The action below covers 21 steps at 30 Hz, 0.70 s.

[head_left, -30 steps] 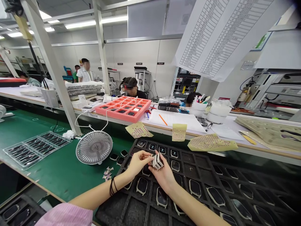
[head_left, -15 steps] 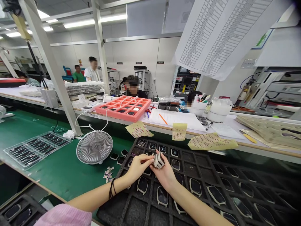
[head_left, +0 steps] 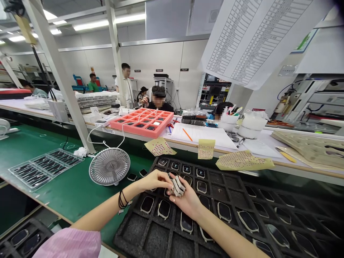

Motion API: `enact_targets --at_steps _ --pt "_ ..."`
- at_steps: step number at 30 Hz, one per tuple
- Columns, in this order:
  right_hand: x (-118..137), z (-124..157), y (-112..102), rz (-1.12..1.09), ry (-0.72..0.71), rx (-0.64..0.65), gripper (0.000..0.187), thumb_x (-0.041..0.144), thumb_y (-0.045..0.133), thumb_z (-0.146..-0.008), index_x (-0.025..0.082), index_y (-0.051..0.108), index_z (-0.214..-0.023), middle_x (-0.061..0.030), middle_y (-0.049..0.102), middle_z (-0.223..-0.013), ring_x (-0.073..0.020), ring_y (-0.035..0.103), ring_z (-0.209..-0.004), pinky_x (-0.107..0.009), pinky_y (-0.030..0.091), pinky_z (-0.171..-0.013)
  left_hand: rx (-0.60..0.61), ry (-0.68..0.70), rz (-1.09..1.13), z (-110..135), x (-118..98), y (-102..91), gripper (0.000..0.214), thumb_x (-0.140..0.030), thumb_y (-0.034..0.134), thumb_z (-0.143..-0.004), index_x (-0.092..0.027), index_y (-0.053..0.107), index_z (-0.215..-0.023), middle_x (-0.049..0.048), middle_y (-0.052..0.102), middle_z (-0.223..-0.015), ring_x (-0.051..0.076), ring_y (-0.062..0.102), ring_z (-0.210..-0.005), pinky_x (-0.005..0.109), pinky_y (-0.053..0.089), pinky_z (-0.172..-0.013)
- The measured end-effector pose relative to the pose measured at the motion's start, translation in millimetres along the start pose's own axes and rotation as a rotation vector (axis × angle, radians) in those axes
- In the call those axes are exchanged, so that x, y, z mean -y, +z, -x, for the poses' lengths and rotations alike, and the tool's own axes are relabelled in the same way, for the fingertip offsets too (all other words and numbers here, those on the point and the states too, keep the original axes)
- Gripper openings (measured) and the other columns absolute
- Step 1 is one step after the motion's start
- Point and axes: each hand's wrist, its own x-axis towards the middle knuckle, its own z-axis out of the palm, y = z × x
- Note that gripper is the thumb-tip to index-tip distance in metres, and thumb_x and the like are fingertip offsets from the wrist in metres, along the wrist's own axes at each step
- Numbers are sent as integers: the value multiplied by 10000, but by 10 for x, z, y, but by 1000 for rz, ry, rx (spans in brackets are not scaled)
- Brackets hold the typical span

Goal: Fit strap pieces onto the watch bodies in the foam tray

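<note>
My right hand grips a small stack of white-edged, dark-faced watch cases above the black foam tray. My left hand, with black bands on its wrist, pinches at the left side of that stack with fingertips closed. Several more cases lie in the tray's pockets, such as the one just under my hands and a back row with small square screens.
A small grey fan stands on the green mat to the left, near a clear tray of dark parts. A red tray, yellow perforated sheets and white containers sit on the bench behind. Several people work beyond it.
Both hands with the stack have drifted slightly toward the tray's left part and my view has shifted a little. A person in white in the background has walked to the right.
</note>
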Motion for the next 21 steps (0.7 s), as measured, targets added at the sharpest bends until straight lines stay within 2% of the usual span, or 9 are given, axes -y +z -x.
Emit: enact_targets --at_steps 6,9,12,16,21 --pt "-30 18 14 30 87 105 282 392 593 -796 193 578 -994 -31 664 -729 -182 610 -596 -224 342 -428 25 155 -93 0 90 -89 222 -358 793 -654 -163 716 -729 0 474 -825 135 527 -820 295 429 -840" --pt "-53 8 -15 69 117 122 255 405 590 -798 178 588 -911 -43 663 -733 -179 612 -592 -224 351 -421 49 198 -132 -3 104 -108 283 -358 792 -656 -146 622 -735 16 495 -878 159 541 -868 303 438 -805" --pt "-68 -11 -50 113 157 104 258 414 581 -804 161 593 -854 -48 657 -726 -172 611 -568 -218 342 -394 90 232 -204 -12 103 -122 338 -376 771 -680 -153 530 -760 19 516 -880 149 535 -832 278 441 -733" --pt "-84 -13 -62 142 164 78 246 405 570 -819 163 602 -849 -53 659 -745 -175 616 -577 -206 320 -366 143 199 -286 -20 102 -114 410 -437 767 -659 -162 489 -785 7 526 -848 115 504 -718 245 430 -643" --pt "-113 45 -14 187 169 63 229 389 580 -817 175 617 -891 -60 661 -756 -182 610 -584 -208 332 -358 68 97 -382 25 127 -146 450 -484 761 -639 -167 498 -818 4 568 -822 108 537 -683 221 440 -613"
